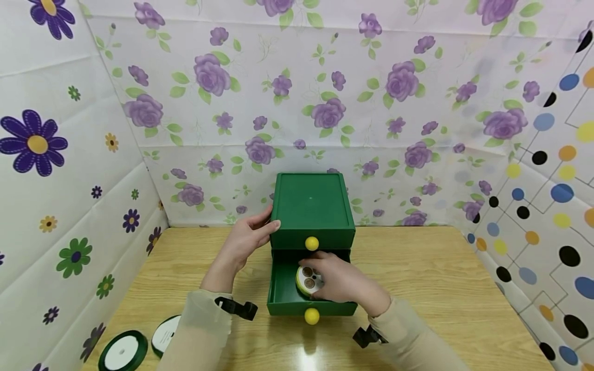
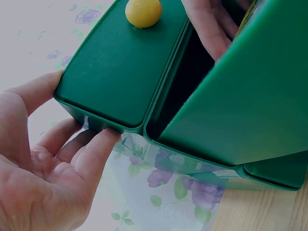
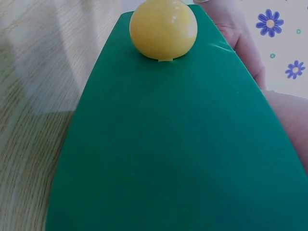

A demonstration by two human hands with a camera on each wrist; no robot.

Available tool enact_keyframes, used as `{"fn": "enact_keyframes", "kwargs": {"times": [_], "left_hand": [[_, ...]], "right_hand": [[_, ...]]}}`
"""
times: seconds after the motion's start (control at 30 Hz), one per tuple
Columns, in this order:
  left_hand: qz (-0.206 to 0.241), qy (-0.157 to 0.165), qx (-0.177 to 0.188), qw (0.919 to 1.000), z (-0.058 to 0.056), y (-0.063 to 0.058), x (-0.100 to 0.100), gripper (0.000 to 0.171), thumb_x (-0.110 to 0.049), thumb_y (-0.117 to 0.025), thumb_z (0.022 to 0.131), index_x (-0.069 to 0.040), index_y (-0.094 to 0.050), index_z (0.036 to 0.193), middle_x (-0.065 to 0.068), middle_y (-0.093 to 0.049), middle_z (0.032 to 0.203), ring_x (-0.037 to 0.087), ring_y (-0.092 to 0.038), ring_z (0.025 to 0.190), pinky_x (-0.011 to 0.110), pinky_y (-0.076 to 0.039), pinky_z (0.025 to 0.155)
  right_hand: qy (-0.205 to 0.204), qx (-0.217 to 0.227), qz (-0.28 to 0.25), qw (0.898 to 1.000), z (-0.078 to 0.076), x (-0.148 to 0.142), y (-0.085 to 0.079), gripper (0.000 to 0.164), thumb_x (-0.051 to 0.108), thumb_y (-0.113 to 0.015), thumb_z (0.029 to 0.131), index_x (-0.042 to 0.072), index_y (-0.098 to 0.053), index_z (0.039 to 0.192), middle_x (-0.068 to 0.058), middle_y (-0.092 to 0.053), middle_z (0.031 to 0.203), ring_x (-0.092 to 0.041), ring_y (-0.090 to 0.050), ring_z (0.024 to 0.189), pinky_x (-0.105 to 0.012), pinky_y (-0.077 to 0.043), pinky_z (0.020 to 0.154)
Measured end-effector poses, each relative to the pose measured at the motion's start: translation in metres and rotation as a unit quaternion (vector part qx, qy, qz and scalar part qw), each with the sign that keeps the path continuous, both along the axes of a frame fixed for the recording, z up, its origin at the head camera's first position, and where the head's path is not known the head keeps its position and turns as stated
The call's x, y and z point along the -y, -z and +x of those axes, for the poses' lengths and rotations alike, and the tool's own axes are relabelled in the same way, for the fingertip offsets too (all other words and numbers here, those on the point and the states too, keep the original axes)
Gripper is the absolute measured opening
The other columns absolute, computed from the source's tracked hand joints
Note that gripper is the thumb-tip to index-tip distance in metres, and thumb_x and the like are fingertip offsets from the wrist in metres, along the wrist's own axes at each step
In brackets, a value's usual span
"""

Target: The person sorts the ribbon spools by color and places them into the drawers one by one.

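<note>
A green drawer cabinet (image 1: 312,203) stands at the back of the table. Its lower drawer (image 1: 283,286) is pulled out. My left hand (image 1: 248,239) rests against the cabinet's left side near the top, thumb by the upper edge. In the left wrist view, the left hand's fingertips (image 2: 108,134) touch the side by the upper drawer front. Inside the open drawer, my right hand (image 1: 341,278) grips a ribbon spool (image 1: 307,281) with a white face, brown round marks and a yellow-green rim. The drawer front (image 3: 168,144) fills most of the right wrist view.
Two spools of dark green ribbon, one at the lower left (image 1: 122,352) and one (image 1: 164,335) partly behind the left sleeve, lie on the wooden table (image 1: 417,288). Yellow knobs stick out from the upper drawer (image 1: 312,243) and lower drawer (image 1: 312,316). Patterned cloth walls surround the table.
</note>
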State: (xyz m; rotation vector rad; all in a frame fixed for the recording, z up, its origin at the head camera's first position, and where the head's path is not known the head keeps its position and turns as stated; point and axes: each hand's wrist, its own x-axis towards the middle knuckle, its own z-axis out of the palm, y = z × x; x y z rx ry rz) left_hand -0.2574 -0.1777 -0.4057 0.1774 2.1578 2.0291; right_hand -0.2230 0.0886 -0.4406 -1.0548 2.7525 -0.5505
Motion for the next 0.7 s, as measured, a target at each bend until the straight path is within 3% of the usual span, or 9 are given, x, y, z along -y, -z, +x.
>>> {"fn": "enact_keyframes", "kwargs": {"times": [0.7], "left_hand": [[-0.001,0.001,-0.006,1.0,0.0001,0.0001,-0.0003,0.072,-0.033,-0.075,0.104,-0.019,-0.041,0.166,0.008,-0.036,0.171,0.029,-0.039,0.154,0.05,-0.042,0.118]], "right_hand": [[0.019,-0.013,0.002,1.0,0.0007,0.0041,0.0046,0.07,0.02,-0.098,0.082,0.011,-0.068,0.144,-0.013,-0.063,0.14,-0.04,-0.061,0.126,-0.051,-0.054,0.103]]}}
